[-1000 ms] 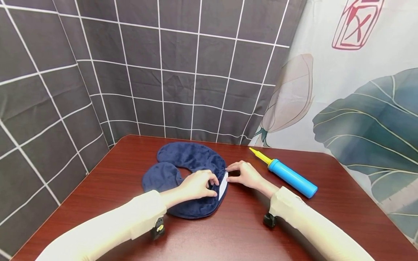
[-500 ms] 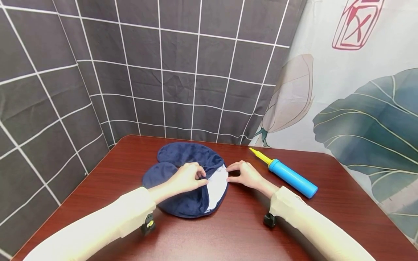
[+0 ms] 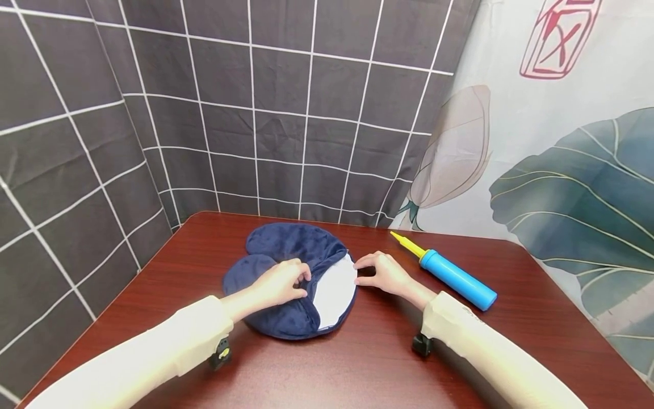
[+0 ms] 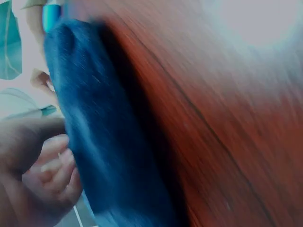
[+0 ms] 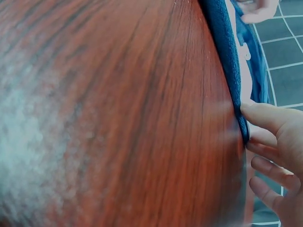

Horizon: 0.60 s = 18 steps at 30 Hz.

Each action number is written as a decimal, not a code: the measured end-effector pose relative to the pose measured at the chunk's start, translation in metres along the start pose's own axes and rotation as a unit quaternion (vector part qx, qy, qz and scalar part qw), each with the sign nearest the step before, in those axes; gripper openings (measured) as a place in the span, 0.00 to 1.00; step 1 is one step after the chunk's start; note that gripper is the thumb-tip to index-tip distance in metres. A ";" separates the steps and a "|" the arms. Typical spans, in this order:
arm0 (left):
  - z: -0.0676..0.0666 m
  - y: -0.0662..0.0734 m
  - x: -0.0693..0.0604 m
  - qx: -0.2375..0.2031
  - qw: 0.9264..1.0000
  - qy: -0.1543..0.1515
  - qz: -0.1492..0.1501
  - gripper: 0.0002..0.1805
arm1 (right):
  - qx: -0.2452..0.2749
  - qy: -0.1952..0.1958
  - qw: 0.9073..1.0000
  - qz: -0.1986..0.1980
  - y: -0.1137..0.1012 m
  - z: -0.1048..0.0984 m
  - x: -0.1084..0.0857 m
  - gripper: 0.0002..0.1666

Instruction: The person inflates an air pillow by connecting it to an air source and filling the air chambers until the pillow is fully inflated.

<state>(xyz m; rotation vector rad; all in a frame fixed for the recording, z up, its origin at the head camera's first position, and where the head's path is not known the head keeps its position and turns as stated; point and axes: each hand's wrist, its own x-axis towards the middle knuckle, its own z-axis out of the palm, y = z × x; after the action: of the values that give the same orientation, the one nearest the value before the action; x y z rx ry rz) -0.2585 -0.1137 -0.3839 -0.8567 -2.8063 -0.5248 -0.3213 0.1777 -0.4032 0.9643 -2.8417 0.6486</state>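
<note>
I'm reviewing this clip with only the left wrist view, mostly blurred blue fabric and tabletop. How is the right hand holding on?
Observer: The right wrist view shows the right hand pinching the edge of the navy pillow between thumb and fingers.
Reviewer: Is the pillow closed on top?
Observer: No, the head view shows a wide opening with white material exposed.
Reviewer: Anything else lying nearby?
Observer: A blue pump with a yellow nozzle, to that hand's right.
</note>
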 end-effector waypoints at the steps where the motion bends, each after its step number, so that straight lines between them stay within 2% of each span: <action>1: 0.000 -0.001 -0.001 0.006 1.000 -0.009 0.009 0.14 | -0.001 -0.001 1.000 0.001 0.000 0.000 0.000 0.21; 3: 0.000 -0.002 -0.001 0.011 0.999 -0.028 0.019 0.16 | -0.002 -0.003 1.000 0.002 0.000 -0.001 0.000 0.21; 7: -0.002 -0.004 0.003 -0.003 0.998 -0.055 0.016 0.19 | -0.001 -0.004 1.000 0.005 0.000 0.000 0.000 0.21; 15: -0.006 -0.008 0.018 -0.004 0.993 -0.112 0.021 0.29 | -0.006 0.003 1.000 -0.003 -0.001 0.000 0.000 0.20; 18: -0.009 -0.006 0.024 0.002 0.991 -0.130 0.011 0.30 | -0.003 0.001 1.000 0.002 -0.001 -0.001 0.000 0.21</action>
<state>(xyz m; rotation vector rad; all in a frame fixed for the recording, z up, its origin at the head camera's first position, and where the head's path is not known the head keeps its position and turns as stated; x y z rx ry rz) -0.2816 -0.1094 -0.3712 -1.0219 -3.0247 -0.4325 -0.3207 0.1771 -0.4020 0.9570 -2.8422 0.6410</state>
